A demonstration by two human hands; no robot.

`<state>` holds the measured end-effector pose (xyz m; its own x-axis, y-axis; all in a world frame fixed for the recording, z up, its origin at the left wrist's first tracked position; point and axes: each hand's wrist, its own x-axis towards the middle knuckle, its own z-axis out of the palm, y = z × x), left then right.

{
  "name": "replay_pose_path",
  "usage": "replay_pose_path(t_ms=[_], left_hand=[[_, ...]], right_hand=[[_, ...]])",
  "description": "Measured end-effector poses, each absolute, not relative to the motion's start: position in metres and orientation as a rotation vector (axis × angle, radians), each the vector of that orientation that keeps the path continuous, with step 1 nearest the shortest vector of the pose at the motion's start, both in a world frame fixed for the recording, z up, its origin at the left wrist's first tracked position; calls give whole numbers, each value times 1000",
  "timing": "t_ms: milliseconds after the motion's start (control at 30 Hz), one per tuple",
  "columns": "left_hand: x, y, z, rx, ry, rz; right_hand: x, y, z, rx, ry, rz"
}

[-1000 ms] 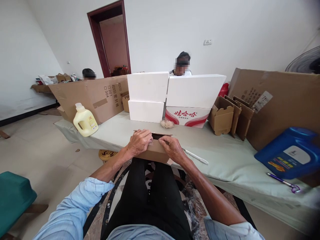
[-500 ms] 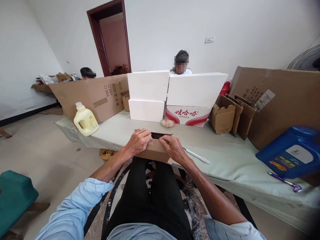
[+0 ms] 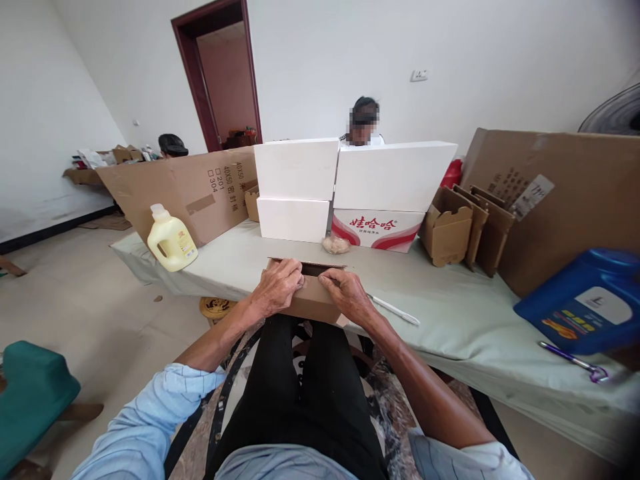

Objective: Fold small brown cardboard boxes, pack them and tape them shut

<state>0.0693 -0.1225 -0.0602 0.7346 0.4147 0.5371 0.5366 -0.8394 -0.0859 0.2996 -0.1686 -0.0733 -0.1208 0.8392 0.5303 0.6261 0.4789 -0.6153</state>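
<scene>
A small brown cardboard box [image 3: 313, 300] sits at the table's near edge, just above my lap, with a dark gap along its top. My left hand [image 3: 280, 283] is closed on the left part of its upper edge, fingers bent inward. At the right part of the same edge, my right hand [image 3: 349, 291] pinches the cardboard between thumb and fingers. Both hands hide the box's corners, and its inside is too dark to make out. Just right of my right hand lies a slim white tool [image 3: 395, 310]. A small clear plastic bag [image 3: 336, 245] rests behind the box.
White boxes [image 3: 295, 170] and a red-and-white carton [image 3: 377, 230] stand at the back. To the left is a yellow jug [image 3: 171, 240]; on the right are folded cardboard boxes [image 3: 447, 227], a blue container [image 3: 575, 300] and a purple pen-like tool [image 3: 573, 360]. A person [image 3: 364, 123] sits opposite.
Both hands keep their hold on the box edge. My left hand's fingers have shifted slightly, and the clear film seen by them earlier no longer shows. The view has tilted slightly.
</scene>
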Motion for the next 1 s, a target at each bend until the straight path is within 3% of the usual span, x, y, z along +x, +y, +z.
replay_pose_path(t_ms=[367, 1000], left_hand=[[56, -136, -95, -2561, -921, -1256], [68, -127, -71, -2692, -1049, -1272]], right_hand=[[298, -171, -75, -1217, -1826, 315], [299, -172, -75, -1236, -1811, 313]])
